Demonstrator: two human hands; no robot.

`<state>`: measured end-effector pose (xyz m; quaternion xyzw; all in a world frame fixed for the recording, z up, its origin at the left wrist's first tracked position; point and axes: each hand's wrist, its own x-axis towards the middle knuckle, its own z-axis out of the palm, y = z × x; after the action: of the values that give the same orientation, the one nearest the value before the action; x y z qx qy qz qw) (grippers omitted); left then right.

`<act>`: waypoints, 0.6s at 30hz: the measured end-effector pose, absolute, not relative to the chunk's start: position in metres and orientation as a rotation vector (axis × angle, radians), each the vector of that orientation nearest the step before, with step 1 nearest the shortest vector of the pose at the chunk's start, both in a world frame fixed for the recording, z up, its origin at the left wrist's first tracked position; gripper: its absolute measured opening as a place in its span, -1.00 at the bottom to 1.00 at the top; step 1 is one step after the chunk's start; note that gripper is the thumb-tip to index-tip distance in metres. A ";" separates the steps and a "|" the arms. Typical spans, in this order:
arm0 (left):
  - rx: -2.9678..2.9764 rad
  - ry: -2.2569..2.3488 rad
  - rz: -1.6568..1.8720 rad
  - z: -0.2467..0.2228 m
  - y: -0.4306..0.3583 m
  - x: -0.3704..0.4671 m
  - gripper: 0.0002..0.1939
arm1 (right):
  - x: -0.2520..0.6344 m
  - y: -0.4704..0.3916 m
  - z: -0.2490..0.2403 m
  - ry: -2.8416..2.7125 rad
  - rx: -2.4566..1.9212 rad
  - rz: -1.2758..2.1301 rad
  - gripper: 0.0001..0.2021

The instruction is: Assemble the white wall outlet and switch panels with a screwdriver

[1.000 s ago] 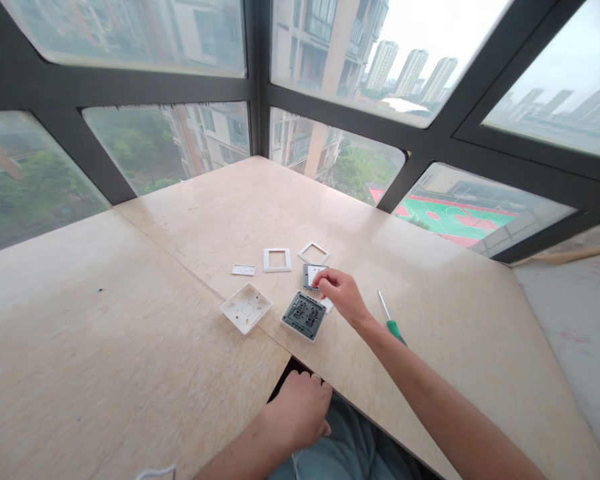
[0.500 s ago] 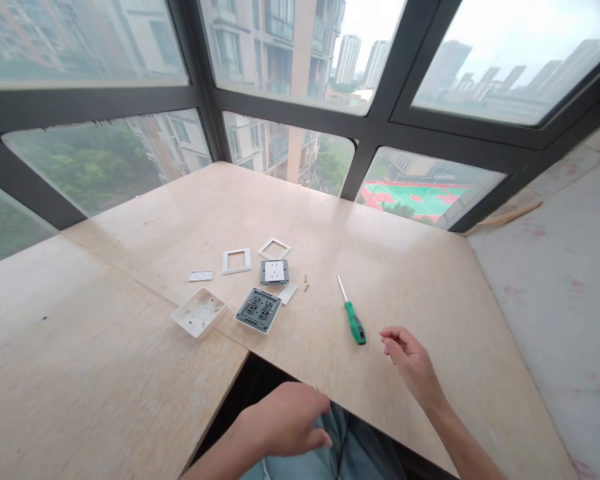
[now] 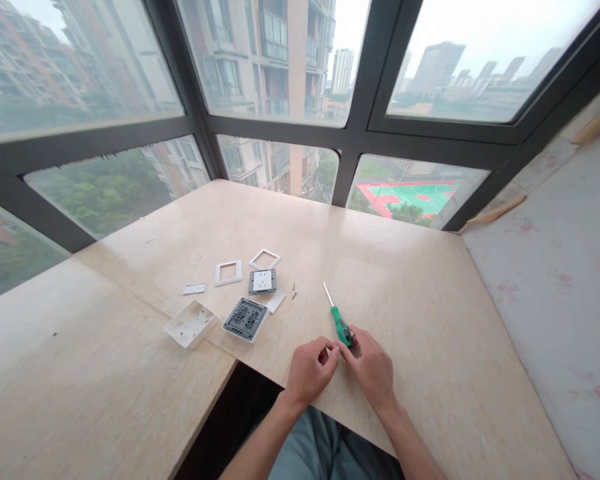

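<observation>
A green-handled screwdriver lies on the tabletop, its shaft pointing away from me. My right hand is at the handle's end, thumb and fingers curled closed; whether they grip the handle I cannot tell. Close by, my left hand has its thumb and forefinger pinched together, almost meeting the right thumb. Anything between those fingertips is hidden. To the left sit a grey-backed switch or socket panel, face down, a socket module, and an open white mounting box.
Two white frames, one square and one turned cornerwise, lie farther back. A small white strip, a white plate and two tiny screws are nearby. The tabletop edge has a dark gap in front.
My left hand has risen from above my lap onto the table, and my right hand has moved left to the screwdriver's handle. Both hands are now close together. The view has shifted slightly.
</observation>
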<state>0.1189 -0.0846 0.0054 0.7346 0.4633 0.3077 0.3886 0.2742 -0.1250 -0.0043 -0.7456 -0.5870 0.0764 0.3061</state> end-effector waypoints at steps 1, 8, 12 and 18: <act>1.851 1.184 0.797 0.005 -0.084 0.120 -0.76 | 0.273 -0.125 -0.004 -1.551 -1.994 0.212 -0.60; 1.659 1.147 0.977 0.007 -0.081 0.122 -0.78 | 0.253 -0.102 0.015 -1.531 -2.179 0.363 -0.66; 1.591 1.124 1.080 0.008 -0.081 0.121 -0.77 | 0.239 -0.080 0.018 -1.591 -2.123 0.414 -0.64; 1.509 1.140 1.198 0.007 -0.079 0.118 -0.69 | 0.234 -0.065 0.008 -1.680 -1.884 0.471 -0.51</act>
<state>0.1179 -0.0790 0.0071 0.6065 0.4581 0.4814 0.4365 0.2344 -0.0650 0.0082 -0.7038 -0.6275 0.1758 0.2828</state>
